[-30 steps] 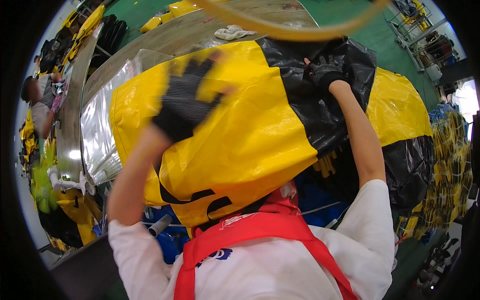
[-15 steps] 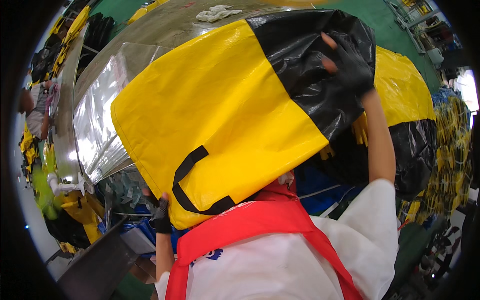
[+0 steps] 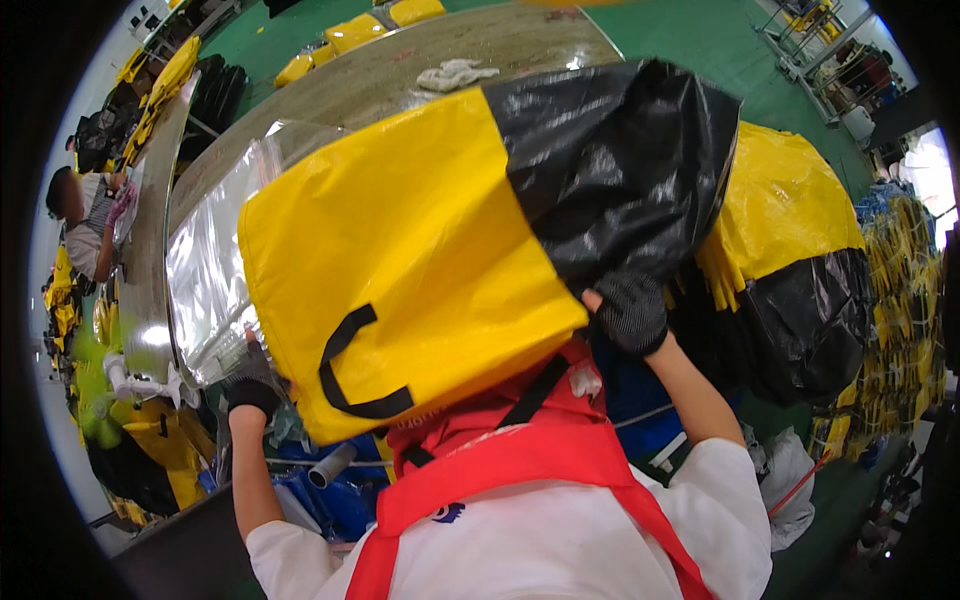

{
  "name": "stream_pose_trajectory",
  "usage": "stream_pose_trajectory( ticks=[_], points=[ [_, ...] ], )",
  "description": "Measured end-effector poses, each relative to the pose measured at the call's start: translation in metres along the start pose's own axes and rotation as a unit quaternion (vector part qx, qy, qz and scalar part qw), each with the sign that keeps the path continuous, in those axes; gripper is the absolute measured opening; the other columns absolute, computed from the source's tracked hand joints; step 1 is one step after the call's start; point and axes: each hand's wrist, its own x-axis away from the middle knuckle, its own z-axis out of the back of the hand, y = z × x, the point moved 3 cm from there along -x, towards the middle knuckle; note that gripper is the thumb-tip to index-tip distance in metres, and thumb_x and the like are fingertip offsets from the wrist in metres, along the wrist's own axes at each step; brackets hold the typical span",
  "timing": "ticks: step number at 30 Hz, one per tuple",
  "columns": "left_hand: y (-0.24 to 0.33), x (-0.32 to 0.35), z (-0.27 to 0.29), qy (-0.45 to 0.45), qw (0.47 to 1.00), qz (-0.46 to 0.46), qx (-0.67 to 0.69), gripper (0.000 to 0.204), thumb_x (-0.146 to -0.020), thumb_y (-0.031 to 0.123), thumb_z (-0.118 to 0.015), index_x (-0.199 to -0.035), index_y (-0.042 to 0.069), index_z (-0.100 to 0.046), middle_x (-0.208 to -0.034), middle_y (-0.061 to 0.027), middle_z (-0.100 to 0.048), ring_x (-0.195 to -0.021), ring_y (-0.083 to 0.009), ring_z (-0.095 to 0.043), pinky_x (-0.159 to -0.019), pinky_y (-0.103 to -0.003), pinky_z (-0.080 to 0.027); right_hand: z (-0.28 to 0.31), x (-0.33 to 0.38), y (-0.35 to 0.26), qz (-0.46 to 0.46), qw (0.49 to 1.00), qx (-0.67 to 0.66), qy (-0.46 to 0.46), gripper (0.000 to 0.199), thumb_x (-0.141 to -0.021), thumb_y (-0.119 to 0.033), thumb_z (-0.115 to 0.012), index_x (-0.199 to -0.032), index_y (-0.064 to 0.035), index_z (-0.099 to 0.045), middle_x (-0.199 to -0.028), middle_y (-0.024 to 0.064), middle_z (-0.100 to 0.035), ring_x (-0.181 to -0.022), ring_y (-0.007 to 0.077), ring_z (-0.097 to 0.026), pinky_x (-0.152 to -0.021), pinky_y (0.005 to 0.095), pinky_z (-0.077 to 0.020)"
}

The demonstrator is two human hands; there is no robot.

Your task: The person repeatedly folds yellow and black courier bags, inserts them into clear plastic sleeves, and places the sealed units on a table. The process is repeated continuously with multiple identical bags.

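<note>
A large yellow and black bag with a black strap handle lies tilted across the shiny table in front of me. My right hand, in a dark glove, grips the bag's lower edge where yellow meets black. My left hand, also gloved, is at the table's near edge beside the bag's lower left corner, on a clear plastic sheet; I cannot tell whether it grips the sheet. I wear a red apron over a white shirt.
A second yellow and black bag stands to the right. A white rag lies far back on the table. Another person works at the far left. Stacks of yellow goods line the left and right sides, and the floor is green.
The bag has come down and settled lower on the table. My right hand slid from its upper black end to the lower edge. My left hand dropped to the table's near edge.
</note>
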Motion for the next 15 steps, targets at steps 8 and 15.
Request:
stream_pose_trajectory(
  ticks=[8, 15],
  points=[
    [0.294, -0.143, -0.009, 0.036, 0.795, -0.599, 0.093, 0.065, -0.081, 0.049, -0.054, -0.136, 0.015, -0.039, -0.137, -0.0177, -0.039, -0.132, -0.043, -0.022, -0.107, -0.058, -0.008, 0.036, -0.029, -0.057, 0.022, 0.993, -0.032, -0.107, 0.024, -0.085, -0.022, -0.054, -0.106, -0.0128, -0.061, -0.095, 0.0116, -0.062, -0.091, 0.0278, -0.058, -0.089, 0.0413, -0.0419],
    [0.313, -0.132, -0.057, 0.071, 0.719, -0.691, 0.018, 0.068, -0.083, 0.05, -0.05, -0.136, 0.01, -0.037, -0.133, -0.0181, -0.042, -0.128, -0.042, -0.025, -0.106, -0.051, -0.015, 0.031, -0.208, 0.037, -0.024, 0.938, -0.024, -0.344, 0.035, -0.08, -0.044, -0.055, -0.087, -0.0137, -0.07, -0.079, 0.0139, -0.066, -0.073, 0.0328, -0.063, -0.063, 0.0428, -0.0493]
  ],
)
